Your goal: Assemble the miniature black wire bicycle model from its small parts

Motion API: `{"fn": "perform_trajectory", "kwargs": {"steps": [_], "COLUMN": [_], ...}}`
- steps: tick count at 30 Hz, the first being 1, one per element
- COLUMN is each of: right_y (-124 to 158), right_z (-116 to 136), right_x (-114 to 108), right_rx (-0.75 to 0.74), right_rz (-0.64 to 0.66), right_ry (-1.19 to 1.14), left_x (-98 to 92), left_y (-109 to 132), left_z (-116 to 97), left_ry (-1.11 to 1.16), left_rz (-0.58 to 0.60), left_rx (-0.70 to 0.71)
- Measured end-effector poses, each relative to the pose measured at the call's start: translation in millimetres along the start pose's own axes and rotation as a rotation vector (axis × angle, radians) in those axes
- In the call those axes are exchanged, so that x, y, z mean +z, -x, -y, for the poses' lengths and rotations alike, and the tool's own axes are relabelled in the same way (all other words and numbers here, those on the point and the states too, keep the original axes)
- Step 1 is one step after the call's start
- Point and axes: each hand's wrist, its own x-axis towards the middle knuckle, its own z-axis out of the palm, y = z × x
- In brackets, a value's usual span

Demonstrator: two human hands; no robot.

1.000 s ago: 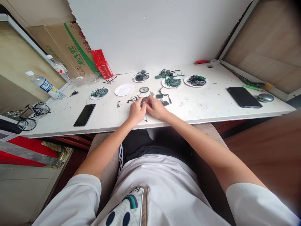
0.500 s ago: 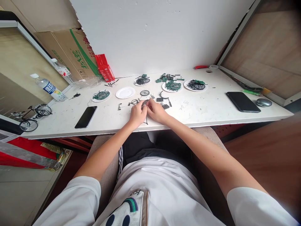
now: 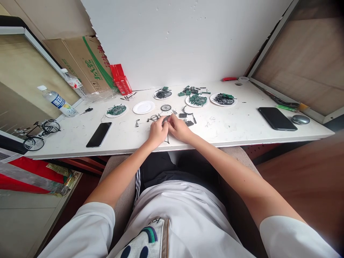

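My left hand (image 3: 158,132) and my right hand (image 3: 179,129) meet near the table's front edge, fingers pinched together around a small dark model bicycle wheel (image 3: 165,119). Fingertips cover most of it. Below them a thin dark rod (image 3: 168,138) sticks out; whether it joins the wheel is hidden. Just beyond lies a loose spoked wheel (image 3: 166,107), with a small bicycle frame part (image 3: 154,118) to the left. Right of my hands are a curved dark piece (image 3: 187,110), a dark block (image 3: 183,115) and a slim bar (image 3: 194,118).
Paper plates of green and black parts stand behind, beside a bare white plate (image 3: 143,107). An assembled model bicycle (image 3: 40,133) and a phone (image 3: 99,134) are at left. Another phone (image 3: 277,118) and a mouse (image 3: 300,119) lie right. Bottles and a red box (image 3: 120,79) stand back left.
The view has shifted slightly. Both hands stay together on the wheel, with the fingers slightly changed in position and a bit more of the dark rim showing.
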Motion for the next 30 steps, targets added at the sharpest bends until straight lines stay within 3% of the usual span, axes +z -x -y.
{"fn": "perform_trajectory", "kwargs": {"steps": [30], "right_y": [0.8], "right_z": [2.3], "right_x": [-2.5], "right_rx": [0.067], "right_rz": [-0.095], "right_ry": [0.075], "left_x": [5.0], "left_y": [0.3], "left_z": [5.9], "left_ry": [0.038], "left_rz": [-0.025], "left_rx": [0.017]}}
